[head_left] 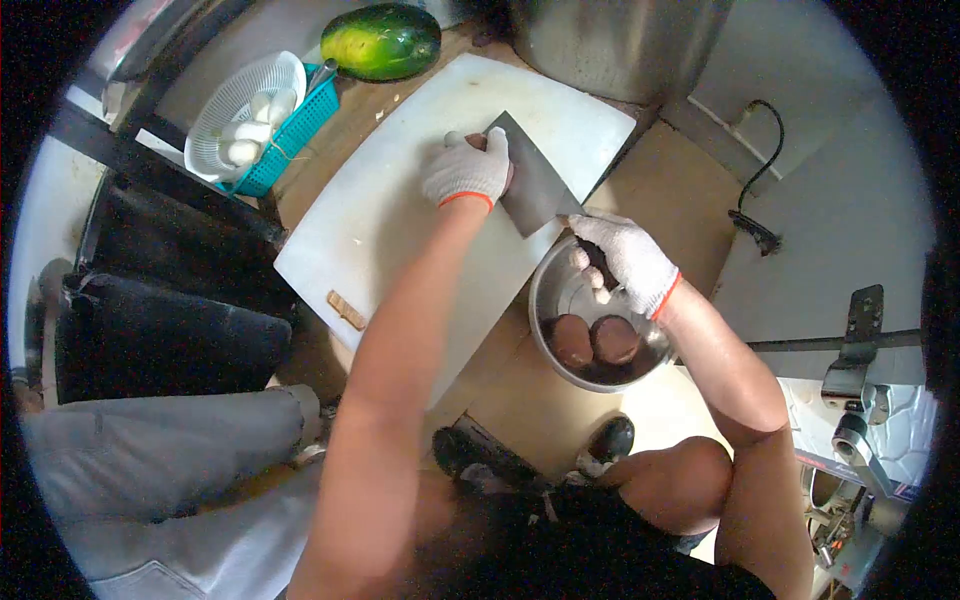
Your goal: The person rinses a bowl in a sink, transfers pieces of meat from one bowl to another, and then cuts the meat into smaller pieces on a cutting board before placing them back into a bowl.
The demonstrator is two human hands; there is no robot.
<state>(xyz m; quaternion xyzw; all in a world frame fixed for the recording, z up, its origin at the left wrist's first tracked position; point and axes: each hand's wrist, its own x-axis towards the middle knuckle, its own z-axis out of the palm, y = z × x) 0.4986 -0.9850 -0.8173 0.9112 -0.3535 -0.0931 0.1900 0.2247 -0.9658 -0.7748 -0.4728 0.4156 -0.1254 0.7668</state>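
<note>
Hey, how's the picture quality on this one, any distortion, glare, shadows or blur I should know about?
Head view: heavy fisheye, edges bow and a black ring cuts the corners; bright light nearly washes out the white cutting board; the steel bowl glints at its rim, its inside in shadow; the cleaver at centre looks sharp, without motion blur.

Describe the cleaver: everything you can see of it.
The cleaver has a broad, rectangular blade of dull grey metal. Its dark handle is mostly hidden in the right hand, which wears a white knit glove and grips it over the metal bowl. The blade lies at a slant above the right part of the white cutting board, one corner pointing away from the person. The gloved left hand rests against the blade's left side. Whether the edge touches the board cannot be told.
</note>
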